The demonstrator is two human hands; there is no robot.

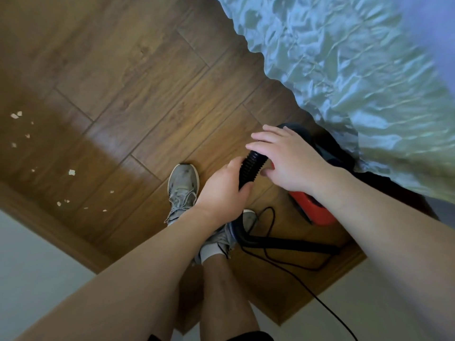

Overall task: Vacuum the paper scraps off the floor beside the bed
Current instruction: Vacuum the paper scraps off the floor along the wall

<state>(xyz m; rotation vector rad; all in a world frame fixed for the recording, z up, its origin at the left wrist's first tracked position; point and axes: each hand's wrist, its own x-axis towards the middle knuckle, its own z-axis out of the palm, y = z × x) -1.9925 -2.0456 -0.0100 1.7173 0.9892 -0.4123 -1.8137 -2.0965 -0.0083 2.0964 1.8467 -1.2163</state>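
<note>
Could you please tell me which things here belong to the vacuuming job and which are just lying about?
For the job: hose, gripped by the left hand; right hand over it; red vacuum; tube; scraps.
Not part of it: bedcover; shoe.

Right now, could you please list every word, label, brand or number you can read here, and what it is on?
None can be read: the red vacuum body, the black hose, the grey shoe and the bedspread show no legible lettering or numbers.
</note>
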